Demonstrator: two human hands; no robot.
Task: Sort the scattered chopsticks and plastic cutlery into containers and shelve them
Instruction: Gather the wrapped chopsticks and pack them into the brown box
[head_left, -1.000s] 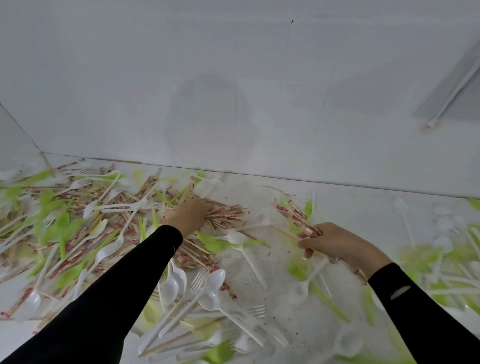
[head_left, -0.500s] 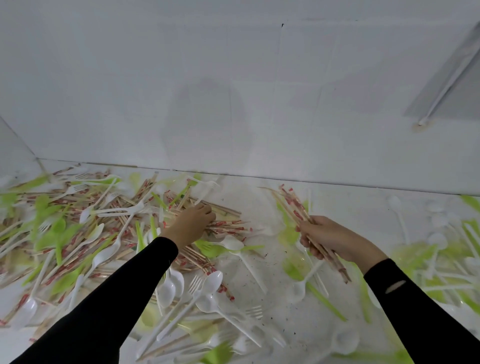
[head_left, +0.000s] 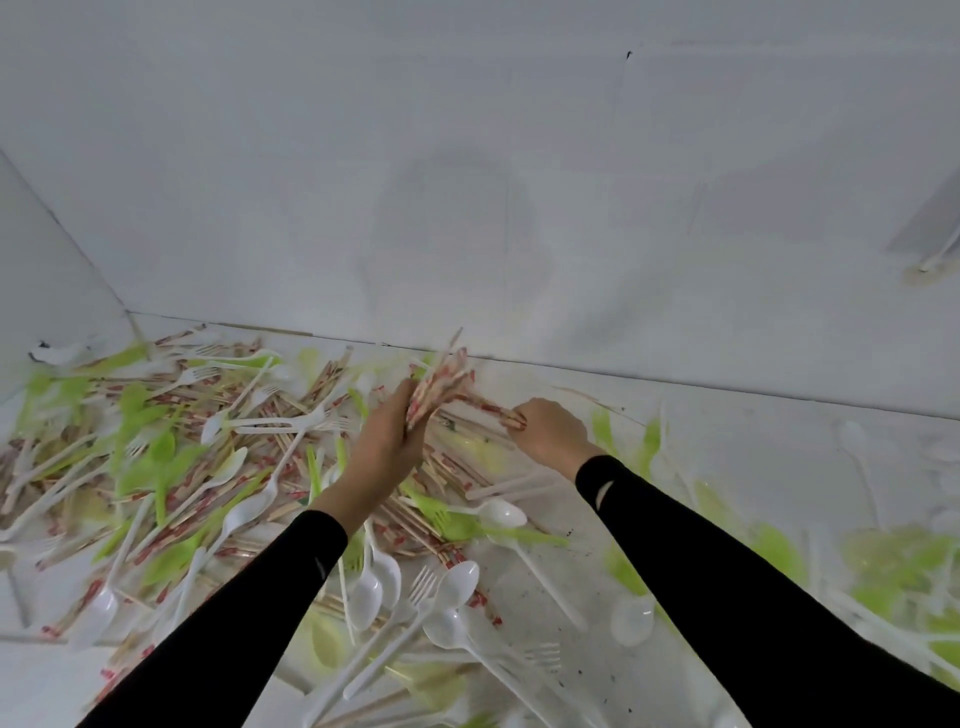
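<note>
The left hand (head_left: 389, 441) is clamped on a bundle of chopsticks (head_left: 439, 379), raised just above the pile at the far side. The right hand (head_left: 550, 431) pinches loose chopsticks (head_left: 483, 406) on the worktop (head_left: 753, 441) just beside it. I judge the right hand should draw these out free of the plastic cutlery (head_left: 363, 592) — then lay them parallel into the bundle.

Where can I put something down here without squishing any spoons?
The barest patch is the white surface along the wall, right of the right hand, before a lone white spoon. A smaller speckled gap lies between the sleeves, by a white fork. Left of the left hand, chopsticks and green cutlery are heaped thick.
</note>
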